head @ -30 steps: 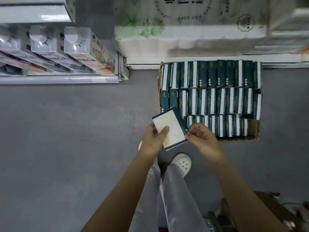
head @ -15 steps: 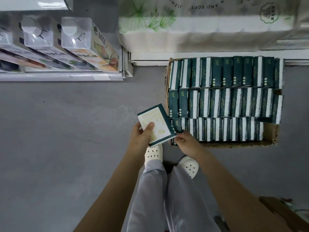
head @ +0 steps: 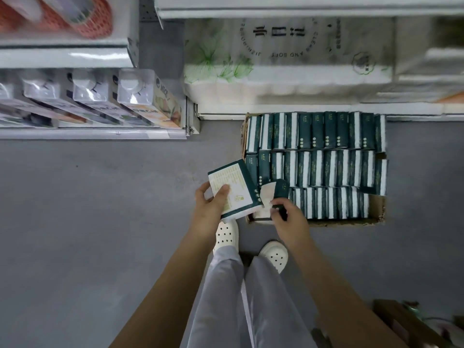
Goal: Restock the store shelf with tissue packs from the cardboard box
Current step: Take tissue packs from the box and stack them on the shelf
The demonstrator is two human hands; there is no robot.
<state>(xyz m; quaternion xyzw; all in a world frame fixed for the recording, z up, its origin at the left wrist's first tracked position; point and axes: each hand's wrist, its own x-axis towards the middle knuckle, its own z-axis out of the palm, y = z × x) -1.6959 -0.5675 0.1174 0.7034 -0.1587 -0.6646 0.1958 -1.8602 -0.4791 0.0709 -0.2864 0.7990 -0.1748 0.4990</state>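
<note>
A cardboard box (head: 376, 208) lies on the grey floor by the shelf base, filled with rows of dark green and white tissue packs (head: 316, 156). My left hand (head: 209, 205) holds one tissue pack (head: 232, 187) flat, its pale printed face up, just left of the box's near corner. My right hand (head: 286, 217) grips a second tissue pack (head: 272, 194) at the box's near left corner, tilted and partly out of its row. The bottom shelf (head: 301, 109) runs behind the box, with large white tissue bundles (head: 288, 59) on it.
Drink cartons (head: 140, 96) stand on the lower left shelf, with red packaging (head: 82, 18) above. My legs and white clogs (head: 272, 254) are just before the box. Another brown box (head: 411, 320) sits at the bottom right. Grey floor (head: 88, 222) spreads to the left.
My right hand has gone into the box's near left corner and taken hold of a second pack, tilting it up. My left hand still holds the first pack.
</note>
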